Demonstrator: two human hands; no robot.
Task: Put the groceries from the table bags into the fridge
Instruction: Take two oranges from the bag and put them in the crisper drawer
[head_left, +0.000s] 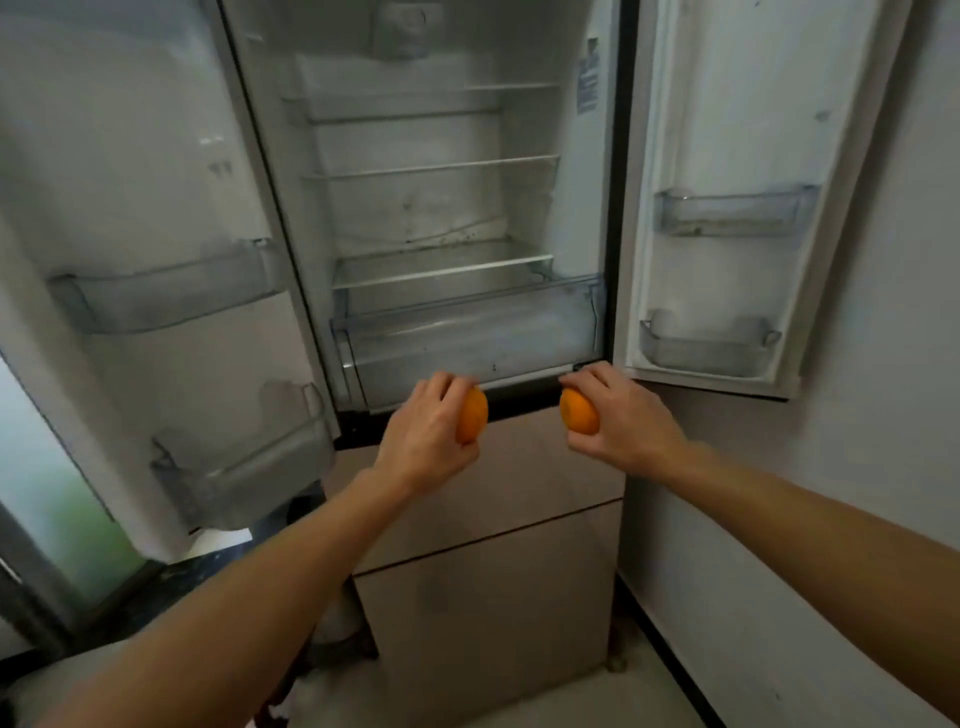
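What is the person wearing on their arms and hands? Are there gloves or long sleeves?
Nothing that shows. The left hand and the right hand are bare: no gloves, rings or watch in view. The left forearm and the right forearm are bare too, with no sleeve or bracelet showing as far as the picture's edge.

A white wall (857, 467) stands to the right of the fridge (488, 597). It has a few small marks on it. A dark strip (670, 660) runs along its foot. The floor (597, 696) below is pale gray. On the far left is a window (57, 519) with a dark frame (31, 587). Daylight comes through it, over a green blur.
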